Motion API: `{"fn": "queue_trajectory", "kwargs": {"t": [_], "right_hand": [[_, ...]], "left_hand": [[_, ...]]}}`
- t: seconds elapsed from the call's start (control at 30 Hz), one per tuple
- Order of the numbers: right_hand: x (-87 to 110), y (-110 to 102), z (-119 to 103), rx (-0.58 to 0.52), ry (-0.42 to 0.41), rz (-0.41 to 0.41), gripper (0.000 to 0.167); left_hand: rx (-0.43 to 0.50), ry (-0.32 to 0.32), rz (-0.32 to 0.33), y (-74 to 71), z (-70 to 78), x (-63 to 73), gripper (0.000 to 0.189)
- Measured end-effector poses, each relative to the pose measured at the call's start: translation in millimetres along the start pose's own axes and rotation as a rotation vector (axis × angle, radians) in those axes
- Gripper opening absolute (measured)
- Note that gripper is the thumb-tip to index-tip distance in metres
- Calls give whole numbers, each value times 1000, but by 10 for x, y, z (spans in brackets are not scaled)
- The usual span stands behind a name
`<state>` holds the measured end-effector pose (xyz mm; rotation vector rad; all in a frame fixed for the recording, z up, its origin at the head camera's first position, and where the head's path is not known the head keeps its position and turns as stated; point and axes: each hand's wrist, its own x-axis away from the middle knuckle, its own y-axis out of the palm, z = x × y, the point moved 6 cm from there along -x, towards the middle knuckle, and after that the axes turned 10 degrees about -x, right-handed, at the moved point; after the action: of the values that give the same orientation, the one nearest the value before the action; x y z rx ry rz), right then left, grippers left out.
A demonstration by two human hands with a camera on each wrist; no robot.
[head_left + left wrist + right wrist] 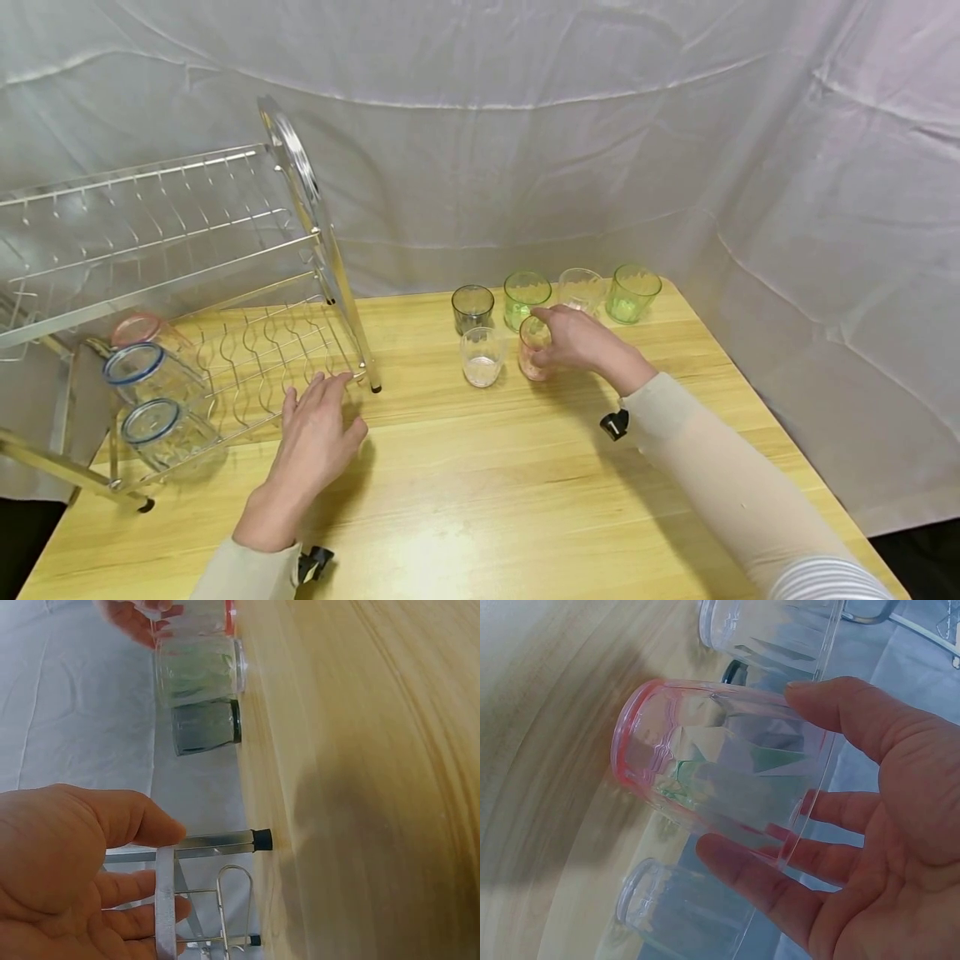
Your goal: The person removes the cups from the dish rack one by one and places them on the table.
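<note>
My right hand [581, 337] holds a pink-tinted drinking glass [720, 754] near its rim, thumb on one side and fingers on the other. The glass stands upright, its pink base toward the tabletop. A clear glass [482, 358] stands just left of it. Behind are a dark grey glass [472, 308], a green glass [527, 300], another clear glass [579, 287] and a second green glass [632, 293]. My left hand [318, 433] is at the front of the metal dish rack [345, 308], thumb spread from loosely extended fingers, beside a flat rail [166, 907] of the rack.
On the rack's lower tier, a pink-bottomed glass [137, 330] and two blue-bottomed glasses [135, 363] lie tilted with their bases up. Wire dividers [262, 358] run along that tier. A grey curtain [525, 183] hangs behind the wooden table [450, 475].
</note>
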<state>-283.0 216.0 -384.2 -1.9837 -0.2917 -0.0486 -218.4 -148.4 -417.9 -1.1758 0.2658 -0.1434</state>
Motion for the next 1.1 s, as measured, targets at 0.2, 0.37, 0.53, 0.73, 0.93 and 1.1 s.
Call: {"fn": "queue_trajectory", "kwargs": {"t": [0.2, 0.37, 0.53, 0.73, 0.93, 1.1], "right_hand": [[3, 5, 5, -6, 1, -3, 87], [-3, 18, 9, -17, 4, -9, 87], [-2, 24, 14, -18, 7, -9, 87], [-3, 35, 18, -21, 7, -12, 88], [-4, 30, -7, -13, -1, -10, 87], [-15, 29, -7, -9, 1, -8, 86]], "left_hand": [[4, -5, -64, -24, 0, -20, 68], [7, -7, -109, -59, -4, -38, 69], [17, -1, -109, -157, -49, -61, 69], [-11, -8, -83, -420, -198, -66, 69], [-147, -44, -86, -764, -471, -66, 65], [-243, -80, -117, -1056, -769, -39, 66]]}}
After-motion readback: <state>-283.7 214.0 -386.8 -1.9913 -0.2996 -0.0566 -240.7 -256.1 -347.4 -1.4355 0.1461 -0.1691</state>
